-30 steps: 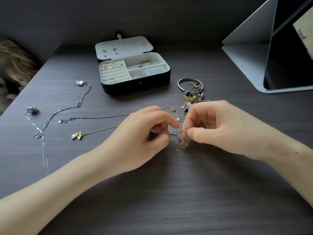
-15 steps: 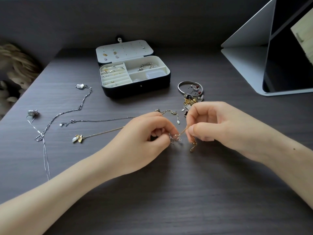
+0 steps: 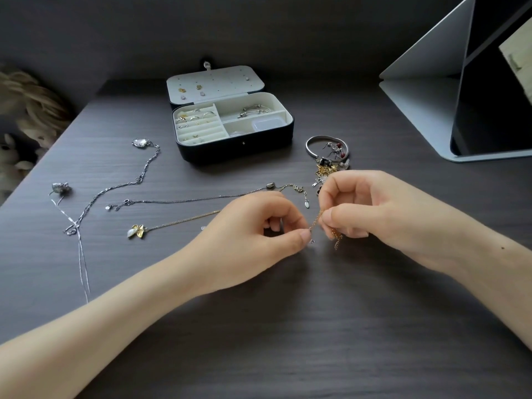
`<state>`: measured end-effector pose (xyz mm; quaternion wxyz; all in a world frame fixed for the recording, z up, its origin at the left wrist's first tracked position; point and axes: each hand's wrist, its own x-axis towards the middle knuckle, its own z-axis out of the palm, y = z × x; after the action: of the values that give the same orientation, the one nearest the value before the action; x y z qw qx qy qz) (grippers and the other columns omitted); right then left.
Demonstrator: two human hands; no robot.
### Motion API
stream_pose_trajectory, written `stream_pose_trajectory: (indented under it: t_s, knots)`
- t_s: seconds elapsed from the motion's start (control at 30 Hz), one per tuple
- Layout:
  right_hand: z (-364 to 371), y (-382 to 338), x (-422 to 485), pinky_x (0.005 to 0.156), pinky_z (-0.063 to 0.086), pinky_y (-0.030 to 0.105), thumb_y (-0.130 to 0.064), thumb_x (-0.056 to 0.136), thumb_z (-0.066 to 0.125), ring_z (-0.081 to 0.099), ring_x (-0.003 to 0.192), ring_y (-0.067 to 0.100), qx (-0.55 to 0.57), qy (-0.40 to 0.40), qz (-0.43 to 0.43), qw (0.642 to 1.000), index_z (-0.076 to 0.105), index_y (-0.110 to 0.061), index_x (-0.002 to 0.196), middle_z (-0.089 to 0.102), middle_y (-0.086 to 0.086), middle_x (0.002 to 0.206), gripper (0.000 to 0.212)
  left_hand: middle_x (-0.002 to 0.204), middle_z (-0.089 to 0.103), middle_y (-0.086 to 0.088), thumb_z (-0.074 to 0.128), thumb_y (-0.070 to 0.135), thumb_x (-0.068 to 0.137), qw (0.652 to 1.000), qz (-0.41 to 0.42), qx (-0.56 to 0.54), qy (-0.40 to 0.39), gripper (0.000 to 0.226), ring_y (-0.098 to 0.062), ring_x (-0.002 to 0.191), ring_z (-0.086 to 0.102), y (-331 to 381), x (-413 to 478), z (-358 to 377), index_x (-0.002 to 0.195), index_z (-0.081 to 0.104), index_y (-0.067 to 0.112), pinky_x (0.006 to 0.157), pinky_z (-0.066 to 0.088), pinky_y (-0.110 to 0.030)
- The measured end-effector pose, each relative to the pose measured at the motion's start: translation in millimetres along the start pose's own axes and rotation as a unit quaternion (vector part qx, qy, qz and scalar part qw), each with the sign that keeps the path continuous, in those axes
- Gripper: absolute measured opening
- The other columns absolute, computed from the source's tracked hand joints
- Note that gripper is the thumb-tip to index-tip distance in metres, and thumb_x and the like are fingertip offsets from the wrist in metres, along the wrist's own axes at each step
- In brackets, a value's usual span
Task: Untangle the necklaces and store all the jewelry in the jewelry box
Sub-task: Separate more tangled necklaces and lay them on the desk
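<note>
Right hand (image 3: 374, 208) has eased away from the left hand (image 3: 247, 228) a bit, fingers (image 3: 302, 235) of both pinching the gold chain (image 3: 315, 219) taut.

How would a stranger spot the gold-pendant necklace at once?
From the open jewelry box at the back, look toward the camera and left. Among the chains laid out there, the gold necklace runs toward the left hand; its neighbours are silver; only it ends in a gold leaf pendant.

The jewelry box (image 3: 236, 146) stands at the back of the bench (image 3: 288, 341). Necklaces (image 3: 184, 200) lie spread before it to the left, a heap of jewelry (image 3: 328, 165) before it to the right. Nearer, the left hand (image 3: 253, 231) and right hand (image 3: 374, 208) pinch a chain (image 3: 315, 221) between them.
</note>
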<state>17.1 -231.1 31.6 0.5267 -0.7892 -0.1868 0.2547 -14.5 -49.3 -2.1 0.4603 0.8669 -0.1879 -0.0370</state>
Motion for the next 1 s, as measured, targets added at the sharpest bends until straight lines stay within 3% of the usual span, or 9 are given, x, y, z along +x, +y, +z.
stream_pose_trajectory:
  t_s: [0.2, 0.33, 0.4, 0.5, 0.63, 0.83, 1.0]
  knots:
    - [-2, 1, -1, 0.048, 0.033, 0.013, 0.006, 0.081, 0.054, 0.041, 0.048, 0.008, -0.001, -0.002, 0.002, 1.000, 0.055, -0.013, 0.075, 0.057, 0.001, 0.055, 0.020, 0.071, 0.058, 0.010, 0.061, 0.034, 0.076, 1.000, -0.007, -0.006, 0.012, 0.007, -0.004, 0.066, 0.048, 0, 1, -1, 0.072, 0.066, 0.030, 0.065, 0.038, -0.015]
    - [-1, 7, 0, 0.062, 0.039, 0.034, 0.001, 0.082, 0.056, 0.047, 0.058, 0.016, -0.068, 0.019, -0.020, 0.997, 0.064, -0.020, 0.078, 0.058, -0.001, 0.055, 0.023, 0.070, 0.058, 0.008, 0.061, 0.033, 0.076, 1.000, -0.004, -0.001, 0.019, 0.007, -0.004, 0.064, 0.048, 0, 1, 0, 0.074, 0.067, 0.029, 0.064, 0.037, -0.014]
    - [1, 8, -1, 0.062, 0.043, 0.037, -0.007, 0.083, 0.061, 0.050, 0.056, 0.014, -0.093, 0.025, -0.038, 0.995, 0.068, -0.020, 0.075, 0.061, 0.005, 0.058, 0.017, 0.070, 0.058, 0.007, 0.061, 0.032, 0.077, 1.000, -0.002, 0.014, 0.025, 0.007, -0.004, 0.065, 0.048, -1, 0, 1, 0.074, 0.067, 0.030, 0.064, 0.037, -0.013]
    - [2, 8, -2, 0.053, 0.043, 0.028, -0.019, 0.079, 0.067, 0.050, 0.052, 0.009, -0.115, 0.015, -0.062, 0.991, 0.069, -0.020, 0.074, 0.062, 0.003, 0.058, 0.006, 0.069, 0.056, 0.010, 0.060, 0.030, 0.077, 0.999, 0.009, 0.039, 0.036, 0.007, -0.003, 0.066, 0.049, -2, 0, 3, 0.073, 0.063, 0.034, 0.064, 0.035, -0.010]
    - [4, 8, -1, 0.047, 0.036, 0.012, -0.018, 0.077, 0.071, 0.047, 0.045, 0.001, -0.155, 0.027, -0.085, 0.984, 0.069, -0.019, 0.074, 0.059, -0.004, 0.053, 0.003, 0.069, 0.055, 0.011, 0.060, 0.027, 0.076, 0.996, 0.025, 0.070, 0.057, 0.006, -0.001, 0.067, 0.049, -2, 0, 6, 0.072, 0.062, 0.030, 0.062, 0.035, -0.008]
    - [10, 11, -1, 0.045, 0.034, 0.010, -0.020, 0.072, 0.067, 0.047, 0.042, 0.002, -0.206, 0.060, -0.095, 0.972, 0.066, -0.021, 0.069, 0.055, -0.010, 0.050, 0.003, 0.071, 0.050, 0.009, 0.052, 0.029, 0.079, 0.973, 0.102, 0.194, 0.075, 0.020, -0.005, 0.069, 0.042, -5, 0, 8, 0.075, 0.067, 0.016, 0.064, 0.035, -0.014]
    - [10, 11, -1, 0.046, 0.036, 0.010, -0.018, 0.070, 0.065, 0.047, 0.043, 0.001, -0.215, 0.054, -0.084, 0.971, 0.062, -0.021, 0.066, 0.055, -0.013, 0.049, 0.006, 0.077, 0.049, 0.008, 0.049, 0.029, 0.079, 0.969, 0.105, 0.211, 0.072, 0.018, -0.010, 0.072, 0.045, -7, -1, 6, 0.077, 0.061, 0.016, 0.068, 0.037, -0.018]
